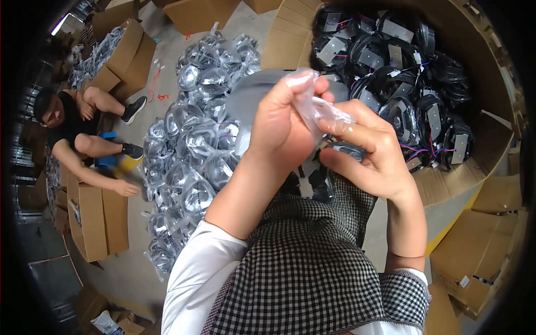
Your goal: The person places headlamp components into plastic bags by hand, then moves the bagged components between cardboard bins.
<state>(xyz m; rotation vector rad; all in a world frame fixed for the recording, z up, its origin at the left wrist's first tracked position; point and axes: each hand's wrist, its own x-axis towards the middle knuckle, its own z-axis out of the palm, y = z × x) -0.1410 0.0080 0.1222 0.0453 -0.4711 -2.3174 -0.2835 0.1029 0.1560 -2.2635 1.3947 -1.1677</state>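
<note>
Held up in front of my chest is a thin clear plastic bag [308, 109], bunched between both hands. My left hand [282, 120] pinches its upper part between thumb and fingers. From the other side, my right hand [377, 145] curls its fingers into the bag's other edge, with film lying over the fingertips. Just under the right palm is a black coiled item [347, 149], mostly hidden; whether the hand touches it I cannot tell. More black parts [319, 181] show below, against my checked apron [301, 262].
At right, a big open carton [446, 187] holds black cable bundles [399, 106] with metal plates. Bagged items [192, 139] are heaped on the floor at left, beside a smooth grey shape [245, 92]. A seated co-worker [84, 123] reaches near another carton [95, 218].
</note>
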